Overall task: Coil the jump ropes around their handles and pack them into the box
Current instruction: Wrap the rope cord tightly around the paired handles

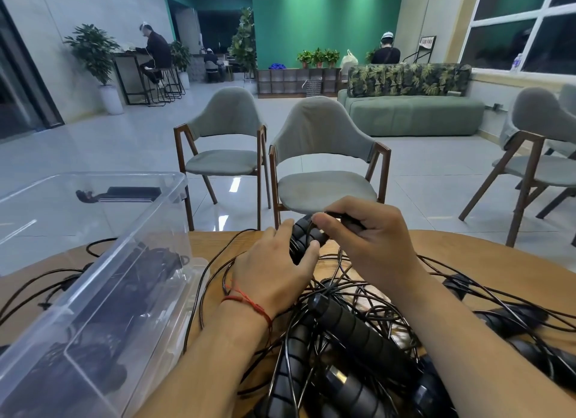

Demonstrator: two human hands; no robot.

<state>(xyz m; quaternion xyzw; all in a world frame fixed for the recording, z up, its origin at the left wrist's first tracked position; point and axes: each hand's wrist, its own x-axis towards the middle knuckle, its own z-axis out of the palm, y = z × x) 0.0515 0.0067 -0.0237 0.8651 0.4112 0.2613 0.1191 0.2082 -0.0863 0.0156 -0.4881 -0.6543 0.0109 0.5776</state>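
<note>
Head view: both hands work a pair of black handles above the far edge of the desk.
Left hand [274, 262] grips the handles [307, 235], fingers curled round them; right hand [367, 240] pinches their thin black cord [349, 219] just above. Tangled jump ropes [352, 330] lie heaped on the desk [212, 243], near and right. Clear box [103, 280] stands at left, with coiled ropes [156, 258] inside.

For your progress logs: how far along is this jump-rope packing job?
Done: some wound ropes lie in the clear box. In hand: the left hand grips handles while the right hand pinches a cord. Left: a tangled pile of ropes on the table.
</note>
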